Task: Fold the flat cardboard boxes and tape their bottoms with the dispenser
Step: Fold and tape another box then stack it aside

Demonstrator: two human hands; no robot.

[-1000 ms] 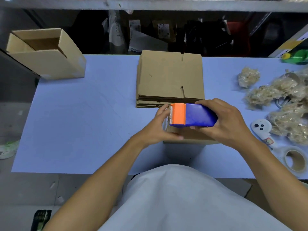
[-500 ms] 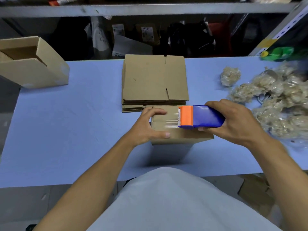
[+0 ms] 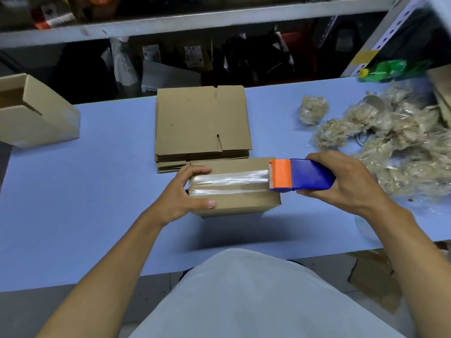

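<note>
On the blue table (image 3: pixel 80 191), the left hand (image 3: pixel 181 193) grips the folded box (image 3: pixel 244 203) (fingers curled over its left end). The right hand (image 3: pixel 351 181) holds the tape dispenser (image 3: pixel 300 176) at the box's right edge, clear tape (image 3: pixel 229 180) lying across the top.

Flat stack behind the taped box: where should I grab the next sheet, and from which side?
Probably take the top sheet of the flat stack by its left edge, coming in from the left. That side faces bare table. The box butts against the near edge, where the left hand and the dispenser in the right hand also crowd. Slide fingers under the edge, thumb on top.
</note>
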